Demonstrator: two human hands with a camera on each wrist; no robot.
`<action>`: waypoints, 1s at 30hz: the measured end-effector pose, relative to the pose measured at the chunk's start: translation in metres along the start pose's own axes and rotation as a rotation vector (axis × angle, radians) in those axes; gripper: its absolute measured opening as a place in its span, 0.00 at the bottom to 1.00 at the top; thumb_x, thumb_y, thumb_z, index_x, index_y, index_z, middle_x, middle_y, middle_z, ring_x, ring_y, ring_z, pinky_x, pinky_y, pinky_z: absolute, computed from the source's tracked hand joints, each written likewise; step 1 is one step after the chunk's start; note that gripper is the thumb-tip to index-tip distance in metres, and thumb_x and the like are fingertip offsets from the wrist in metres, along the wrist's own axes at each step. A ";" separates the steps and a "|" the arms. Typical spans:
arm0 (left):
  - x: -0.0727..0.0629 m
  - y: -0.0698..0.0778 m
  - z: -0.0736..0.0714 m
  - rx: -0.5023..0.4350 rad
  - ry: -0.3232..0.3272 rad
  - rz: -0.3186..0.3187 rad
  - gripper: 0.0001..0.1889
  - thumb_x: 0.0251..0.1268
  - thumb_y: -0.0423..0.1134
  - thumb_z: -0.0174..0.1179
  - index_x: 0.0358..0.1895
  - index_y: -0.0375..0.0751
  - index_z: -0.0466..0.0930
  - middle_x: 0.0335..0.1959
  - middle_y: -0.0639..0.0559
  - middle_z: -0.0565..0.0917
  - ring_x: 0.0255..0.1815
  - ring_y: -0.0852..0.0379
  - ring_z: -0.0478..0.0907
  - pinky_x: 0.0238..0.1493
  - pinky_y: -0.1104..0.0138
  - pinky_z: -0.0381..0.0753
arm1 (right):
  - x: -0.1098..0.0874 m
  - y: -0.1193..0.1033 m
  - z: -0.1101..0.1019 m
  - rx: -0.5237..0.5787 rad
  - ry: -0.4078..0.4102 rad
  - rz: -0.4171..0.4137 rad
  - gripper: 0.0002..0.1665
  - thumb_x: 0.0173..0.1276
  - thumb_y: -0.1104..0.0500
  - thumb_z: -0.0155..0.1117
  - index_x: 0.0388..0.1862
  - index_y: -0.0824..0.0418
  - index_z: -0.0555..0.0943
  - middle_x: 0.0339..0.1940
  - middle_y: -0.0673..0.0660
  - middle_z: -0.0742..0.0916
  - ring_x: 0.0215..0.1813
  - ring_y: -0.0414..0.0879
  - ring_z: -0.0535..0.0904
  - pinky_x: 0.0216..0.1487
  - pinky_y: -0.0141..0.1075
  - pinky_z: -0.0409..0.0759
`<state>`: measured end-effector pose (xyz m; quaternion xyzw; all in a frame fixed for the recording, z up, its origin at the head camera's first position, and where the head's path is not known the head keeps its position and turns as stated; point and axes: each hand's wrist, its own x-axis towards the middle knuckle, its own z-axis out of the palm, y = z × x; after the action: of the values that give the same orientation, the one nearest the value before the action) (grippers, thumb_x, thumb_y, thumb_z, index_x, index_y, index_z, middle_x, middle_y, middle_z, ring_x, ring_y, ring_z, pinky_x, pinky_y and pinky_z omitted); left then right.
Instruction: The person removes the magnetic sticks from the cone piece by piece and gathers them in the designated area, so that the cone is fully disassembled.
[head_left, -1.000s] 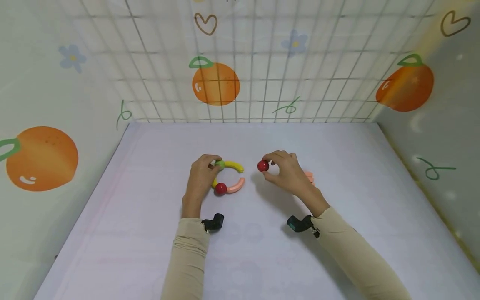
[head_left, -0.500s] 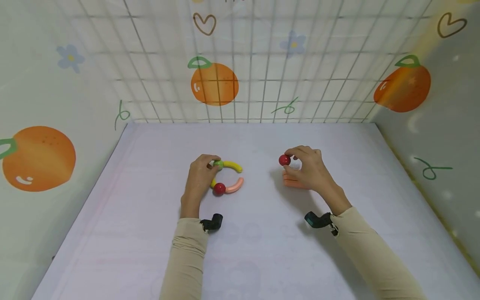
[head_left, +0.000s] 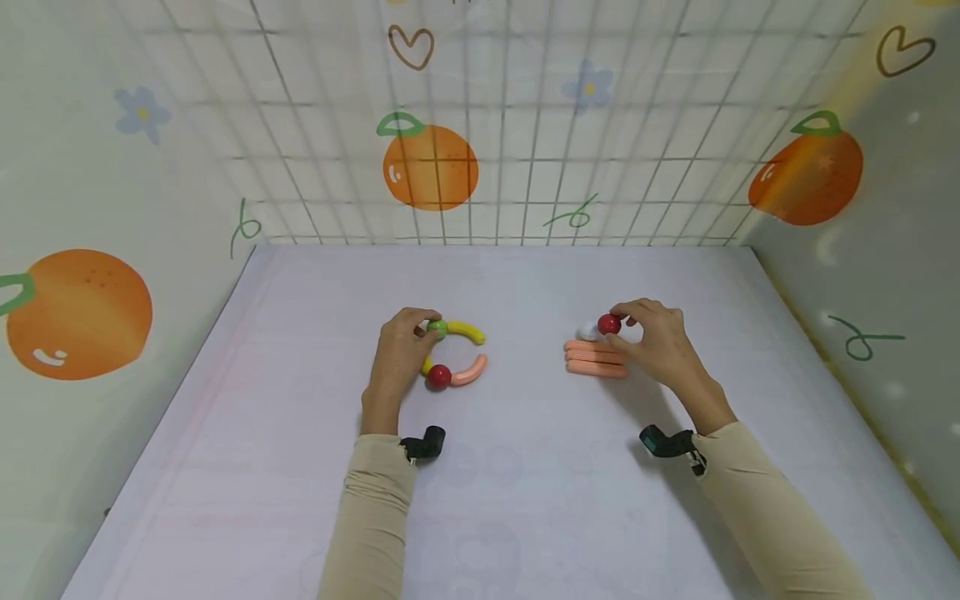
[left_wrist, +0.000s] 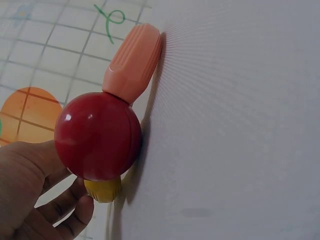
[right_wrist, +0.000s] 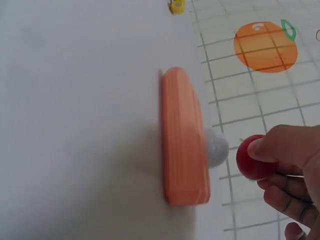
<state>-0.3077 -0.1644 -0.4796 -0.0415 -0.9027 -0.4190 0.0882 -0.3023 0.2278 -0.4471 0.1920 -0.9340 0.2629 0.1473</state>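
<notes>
Red ball (head_left: 609,324) sits pinched in the right grip (head_left: 662,342).

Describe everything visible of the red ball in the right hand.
The red ball is round, smooth and plastic-looking, slightly glossy. The right hand pinches it, the thumb covering part of it. It appears raised off the table, near the white ball and pink rods, touching neither.
</notes>
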 end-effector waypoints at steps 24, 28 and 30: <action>-0.002 -0.001 -0.001 -0.015 0.004 0.006 0.14 0.65 0.35 0.68 0.53 0.43 0.85 0.54 0.50 0.81 0.44 0.53 0.77 0.39 0.63 0.79 | 0.001 0.017 0.006 0.035 -0.201 0.166 0.22 0.65 0.59 0.72 0.56 0.68 0.81 0.48 0.64 0.85 0.49 0.59 0.79 0.59 0.63 0.56; -0.002 -0.002 -0.002 -0.020 0.015 0.022 0.14 0.65 0.34 0.68 0.53 0.43 0.85 0.53 0.49 0.81 0.43 0.53 0.77 0.38 0.63 0.79 | 0.004 0.017 0.008 0.040 -0.220 0.175 0.23 0.67 0.58 0.70 0.57 0.68 0.80 0.49 0.65 0.84 0.50 0.59 0.78 0.60 0.62 0.54; -0.001 -0.001 -0.002 -0.021 0.016 0.026 0.14 0.65 0.34 0.68 0.53 0.43 0.85 0.53 0.49 0.81 0.43 0.53 0.77 0.38 0.63 0.79 | 0.004 0.017 0.010 0.038 -0.227 0.187 0.23 0.68 0.58 0.70 0.58 0.68 0.80 0.50 0.65 0.84 0.51 0.60 0.78 0.60 0.62 0.55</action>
<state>-0.3062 -0.1669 -0.4796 -0.0506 -0.8970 -0.4274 0.1006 -0.3152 0.2345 -0.4606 0.1352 -0.9533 0.2697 0.0120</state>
